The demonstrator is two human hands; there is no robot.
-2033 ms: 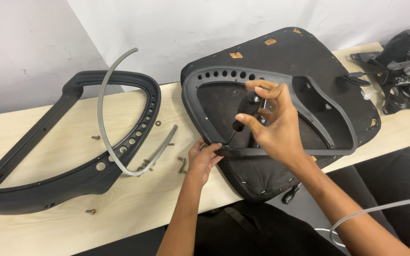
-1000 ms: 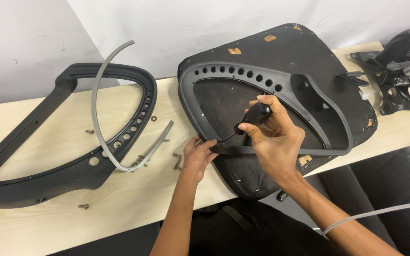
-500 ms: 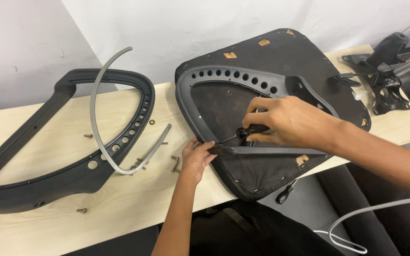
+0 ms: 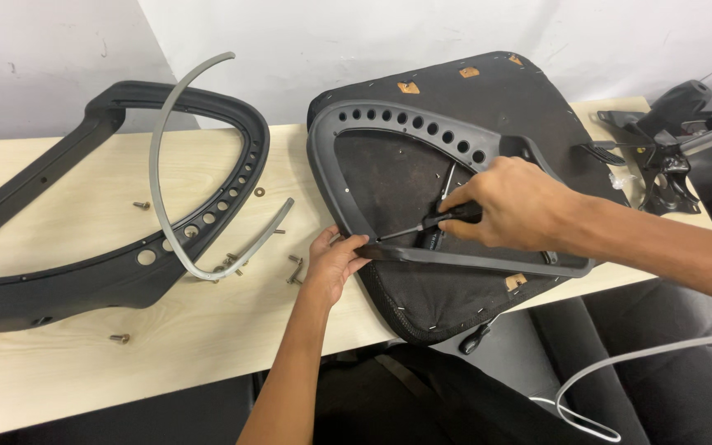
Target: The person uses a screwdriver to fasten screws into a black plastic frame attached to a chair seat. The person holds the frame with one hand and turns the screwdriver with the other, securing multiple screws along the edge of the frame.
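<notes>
Screwdriver (image 4: 422, 225) in the right hand (image 4: 512, 204), its fingers curled shut around the dark handle, the thin shaft slanting down and left so that the tip meets the near-left corner of the grey plastic frame (image 4: 455, 261). That frame lies on the upturned chair seat (image 4: 488, 107), a dark fabric-backed panel that overhangs the near edge of the pale wooden table (image 4: 208, 363); the angle of the tool suggests it is aimed at a fastener in that corner, though the tip itself is too small to make out.

Left hand (image 4: 333, 262) rests at the same corner, fingers loosely bent and pressed on the frame's edge, thumb toward the tool tip, apparently steadying the piece against the push of the driver. It grips nothing fully.

Farther left on the table sits a black chair back frame (image 4: 84, 280) with a row of holes, and a curved grey strip (image 4: 162, 165) arches up out of it. Several loose screws (image 4: 293, 269) lie scattered between that frame and the left hand, near enough to reach. At the far right edge lies a black metal chair mechanism (image 4: 661, 165), well apart from both hands.
</notes>
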